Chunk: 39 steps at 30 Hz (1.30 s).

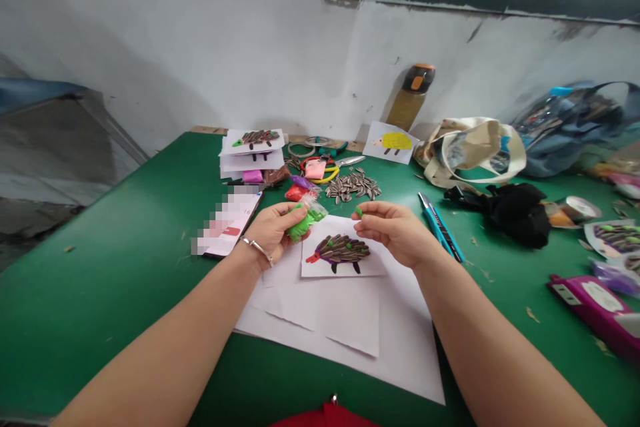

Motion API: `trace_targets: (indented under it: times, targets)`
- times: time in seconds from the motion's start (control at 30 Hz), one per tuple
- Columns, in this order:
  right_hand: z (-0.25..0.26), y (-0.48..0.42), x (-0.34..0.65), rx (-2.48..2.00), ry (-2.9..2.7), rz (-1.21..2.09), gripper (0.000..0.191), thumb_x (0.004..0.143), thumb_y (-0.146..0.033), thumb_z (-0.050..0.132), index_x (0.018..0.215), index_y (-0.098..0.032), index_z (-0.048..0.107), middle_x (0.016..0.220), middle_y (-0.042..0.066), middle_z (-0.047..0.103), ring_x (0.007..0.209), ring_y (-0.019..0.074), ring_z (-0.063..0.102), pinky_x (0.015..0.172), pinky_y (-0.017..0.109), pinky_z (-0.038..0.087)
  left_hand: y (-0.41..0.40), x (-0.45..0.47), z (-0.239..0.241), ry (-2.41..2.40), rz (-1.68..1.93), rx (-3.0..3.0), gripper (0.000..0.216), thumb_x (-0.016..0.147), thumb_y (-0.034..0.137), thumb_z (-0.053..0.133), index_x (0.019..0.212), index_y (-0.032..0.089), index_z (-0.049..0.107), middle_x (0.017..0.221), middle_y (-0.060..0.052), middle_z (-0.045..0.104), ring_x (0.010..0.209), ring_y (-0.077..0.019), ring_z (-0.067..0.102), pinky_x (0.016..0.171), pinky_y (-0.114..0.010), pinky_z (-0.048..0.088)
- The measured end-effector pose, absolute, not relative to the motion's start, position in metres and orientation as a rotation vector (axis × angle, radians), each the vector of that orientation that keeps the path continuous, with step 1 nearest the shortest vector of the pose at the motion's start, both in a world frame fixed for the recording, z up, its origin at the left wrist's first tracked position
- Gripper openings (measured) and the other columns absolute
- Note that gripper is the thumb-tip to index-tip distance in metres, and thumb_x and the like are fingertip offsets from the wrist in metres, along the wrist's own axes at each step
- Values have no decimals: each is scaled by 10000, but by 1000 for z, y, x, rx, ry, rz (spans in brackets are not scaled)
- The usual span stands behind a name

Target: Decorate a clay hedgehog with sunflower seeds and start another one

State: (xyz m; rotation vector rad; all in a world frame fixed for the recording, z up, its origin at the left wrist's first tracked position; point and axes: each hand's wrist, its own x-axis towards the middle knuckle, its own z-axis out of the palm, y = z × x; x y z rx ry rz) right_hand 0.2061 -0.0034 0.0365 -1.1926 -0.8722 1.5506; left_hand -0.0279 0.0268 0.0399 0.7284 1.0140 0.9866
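left hand (pixel 273 230) gripping bagged green clay (pixel 305 219), right hand (pixel 393 228) pinching a green bit (pixel 359 211) (hedgehog picture (pixel 344 250) between)

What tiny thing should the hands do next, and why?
Perhaps the right hand should press its small green bit onto the seed-covered animal, because green dots already sit on its back and the left hand holds a bag of green clay.

Head view: close above and behind left hand (pixel 274 230) and right hand (pixel 395 230), facing forward, downward.
Surface (pixel 125 260): oblique, below the hands.
Wall (pixel 200 33): beyond the hands.
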Motion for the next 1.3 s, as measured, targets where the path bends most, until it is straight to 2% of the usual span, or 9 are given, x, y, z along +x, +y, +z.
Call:
trace_targets:
  times: [0.2,0.47,0.67,0.8,0.9,1.0,1.07,1.17,1.3]
  targets:
    - [36,-3,207,-1205,-1026,1479,225,689,-325,784,784,-170,652,681,1,660,589,102,595,608,259,480,27,-27,35,1031,979,736,484,398,351,954,734,118,695,652,-17,650,572,-98,568,587,-261,538]
    - [36,-3,205,-1315,-1110,1304,288,820,-427,635,696,-192,522,605,-50,560,449,58,463,460,216,304,25,-26,35,1042,964,728,471,404,340,952,734,120,698,662,-20,654,570,-98,566,612,-283,546]
    - [33,-2,204,-1314,-1094,1376,204,738,-316,713,787,-191,560,711,-5,661,588,101,592,587,248,465,26,-25,34,1047,964,720,447,413,319,949,721,119,694,650,-17,647,563,-96,560,614,-291,544]
    - [29,-2,205,-1326,-1065,1385,317,717,-314,729,989,-203,611,822,25,709,670,133,649,710,313,532,26,-25,34,1056,968,712,480,397,318,953,755,115,704,687,-31,663,590,-112,585,606,-283,541]
    - [29,-2,205,-1367,-1101,1344,278,735,-379,708,920,-176,662,831,51,712,659,136,645,705,322,537,26,-25,34,1064,970,710,480,402,318,952,763,113,709,698,-36,668,591,-113,589,600,-276,540]
    - [30,-3,205,-1493,-1216,1202,285,764,-454,661,729,-172,644,656,26,661,533,107,560,585,283,488,26,-24,34,1068,966,712,454,420,307,947,756,112,712,686,-36,666,573,-109,582,591,-275,539]
    - [31,-3,206,-1567,-1255,1095,306,768,-477,648,687,-182,625,563,-3,607,485,95,503,539,265,443,26,-24,34,1069,964,710,435,432,293,945,753,114,712,693,-39,669,589,-114,590,588,-270,537]
    - [32,-3,207,-1578,-1270,1019,265,744,-454,672,736,-191,639,563,-10,604,497,103,505,550,271,433,26,-24,34,1065,960,710,420,444,285,942,752,117,710,696,-40,672,597,-115,591,598,-275,542]
    - [31,-2,203,-1508,-1257,1089,258,723,-382,689,912,-207,681,693,20,679,602,142,603,642,320,486,26,-25,35,1055,957,714,406,446,292,942,721,125,696,652,-18,652,561,-97,567,619,-291,550]
